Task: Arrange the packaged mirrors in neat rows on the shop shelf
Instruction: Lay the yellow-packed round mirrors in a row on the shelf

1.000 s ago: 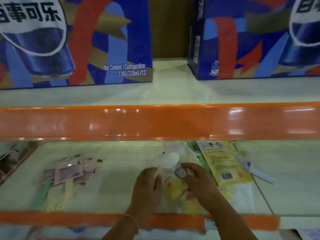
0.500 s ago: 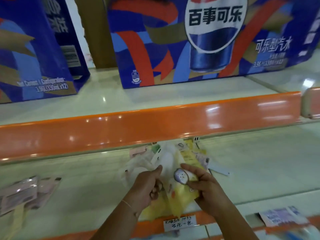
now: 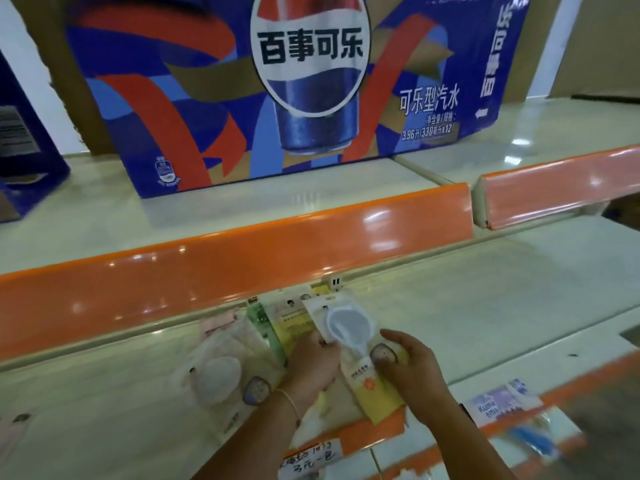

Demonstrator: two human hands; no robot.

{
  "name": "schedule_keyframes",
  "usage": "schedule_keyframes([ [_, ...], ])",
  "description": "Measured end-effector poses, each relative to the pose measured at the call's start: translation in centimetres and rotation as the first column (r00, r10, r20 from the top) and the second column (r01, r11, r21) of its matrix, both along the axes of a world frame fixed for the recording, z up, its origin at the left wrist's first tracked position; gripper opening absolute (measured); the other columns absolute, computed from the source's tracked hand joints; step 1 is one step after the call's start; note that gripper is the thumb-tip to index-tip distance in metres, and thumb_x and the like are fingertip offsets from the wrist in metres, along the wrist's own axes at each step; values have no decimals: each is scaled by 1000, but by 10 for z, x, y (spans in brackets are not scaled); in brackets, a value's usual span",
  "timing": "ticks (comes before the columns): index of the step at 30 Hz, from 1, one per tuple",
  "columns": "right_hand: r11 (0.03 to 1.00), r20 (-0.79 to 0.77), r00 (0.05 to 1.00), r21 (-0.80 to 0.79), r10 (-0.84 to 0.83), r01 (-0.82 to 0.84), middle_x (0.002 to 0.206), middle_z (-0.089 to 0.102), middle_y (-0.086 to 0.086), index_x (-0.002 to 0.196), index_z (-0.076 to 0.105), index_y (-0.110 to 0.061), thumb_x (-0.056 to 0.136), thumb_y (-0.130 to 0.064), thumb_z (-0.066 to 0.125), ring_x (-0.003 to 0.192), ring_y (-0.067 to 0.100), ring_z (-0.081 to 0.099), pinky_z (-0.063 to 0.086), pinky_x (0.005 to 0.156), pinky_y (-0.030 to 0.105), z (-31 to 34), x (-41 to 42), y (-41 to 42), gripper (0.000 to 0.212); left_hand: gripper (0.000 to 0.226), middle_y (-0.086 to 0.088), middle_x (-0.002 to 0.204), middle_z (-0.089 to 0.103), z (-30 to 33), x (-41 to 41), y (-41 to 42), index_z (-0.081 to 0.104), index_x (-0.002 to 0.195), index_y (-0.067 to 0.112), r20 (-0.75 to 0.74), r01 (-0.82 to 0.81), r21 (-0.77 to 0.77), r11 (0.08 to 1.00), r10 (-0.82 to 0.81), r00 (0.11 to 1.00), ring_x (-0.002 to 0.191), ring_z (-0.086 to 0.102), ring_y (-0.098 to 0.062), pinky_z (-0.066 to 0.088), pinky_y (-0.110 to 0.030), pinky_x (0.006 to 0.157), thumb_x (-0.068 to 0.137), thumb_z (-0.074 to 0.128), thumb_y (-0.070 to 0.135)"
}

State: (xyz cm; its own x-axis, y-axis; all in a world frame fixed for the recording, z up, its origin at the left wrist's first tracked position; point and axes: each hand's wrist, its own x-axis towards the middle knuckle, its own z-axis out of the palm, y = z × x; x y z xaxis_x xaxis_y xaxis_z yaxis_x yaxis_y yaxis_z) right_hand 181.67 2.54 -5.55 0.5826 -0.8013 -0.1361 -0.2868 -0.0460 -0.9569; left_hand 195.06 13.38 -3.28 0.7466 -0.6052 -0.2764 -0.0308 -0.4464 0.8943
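Low in the centre of the frame, the left hand and right hand both pinch a white round mirror in clear yellow-backed packaging over the pale shelf. Placing seems underway; next, squaring it beside the neighbouring packets.

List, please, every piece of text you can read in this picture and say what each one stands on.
"百事可乐": logo on the blue cola carton.
"可乐型汽水": same carton, right side.
"3.96升(330毫升X12)": beneath that.
"Kuma": blue-and-white pack, rest blurred.
"元一包": handwritten price tag, partly legible.
Yellow mirror pack print: too small to read.
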Motion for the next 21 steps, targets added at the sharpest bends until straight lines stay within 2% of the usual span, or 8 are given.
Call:
schedule_keyframes([
  [3,993,-29,993,-48,-114,112,106,66,5,119,63,-18,81,1,64,90,17,63,52,75,29,-1,-5,-19,42,32,-7,104,64,-3,-1,-5,56,122,17,251,120,181,976,-163,954,70,58,-15,44,-25,55,93,50,31],
  [7,970,-112,978,-190,-178,154,116,65,13,125,59,-16,79,6,58,100,26,61,51,89,36,1,-11,-51,51,22,0,80,52,-3,-9,-6,57,89,14,612,211,308,928,-363,703,73,50,-16,49,-38,71,96,43,29],
  [9,963,-143,969,-213,-200,167,117,64,14,128,56,-17,80,4,60,98,25,58,46,87,30,3,-12,-63,53,27,-3,101,55,-6,-12,-7,58,108,14,695,259,397,880,-473,542,98,49,-21,45,-36,87,97,38,29],
  [11,949,-199,956,-274,-214,155,119,63,14,132,52,-19,82,-6,64,103,30,58,44,87,31,3,-9,-73,53,39,-4,135,47,-11,-12,-12,50,129,13,696,293,500,815,-580,425,126,35,-25,32,-39,107,99,34,31],
  [13,904,-321,911,-412,-260,113,126,60,13,134,48,-21,83,-22,66,113,34,54,44,93,40,1,-6,-79,54,48,-4,157,19,-14,-10,-19,34,144,15,650,321,579,749,-662,373,145,10,-26,12,-44,118,101,28,34],
  [16,772,-493,747,-634,-445,42,149,36,13,135,47,-26,86,-31,57,135,36,27,23,108,48,-3,-1,-70,51,56,-4,161,-5,-21,-9,-29,13,152,18,587,298,682,668,-743,322,147,-9,-25,-4,-50,118,101,19,41],
  [17,748,-492,745,-663,-450,14,151,33,12,134,50,-27,87,-31,55,139,35,22,17,110,47,-4,1,-64,47,58,-4,161,-6,-24,-8,-32,10,152,18,573,280,705,652,-756,316,147,-10,-26,-6,-51,117,101,18,43],
  [21,743,-599,777,-606,-192,-284,145,45,5,126,56,-33,85,-43,33,138,32,30,21,110,49,-22,18,-37,48,61,-3,161,-4,-37,-6,-34,10,152,20,581,253,709,658,-749,319,147,-6,-28,-6,-54,117,99,16,49],
])
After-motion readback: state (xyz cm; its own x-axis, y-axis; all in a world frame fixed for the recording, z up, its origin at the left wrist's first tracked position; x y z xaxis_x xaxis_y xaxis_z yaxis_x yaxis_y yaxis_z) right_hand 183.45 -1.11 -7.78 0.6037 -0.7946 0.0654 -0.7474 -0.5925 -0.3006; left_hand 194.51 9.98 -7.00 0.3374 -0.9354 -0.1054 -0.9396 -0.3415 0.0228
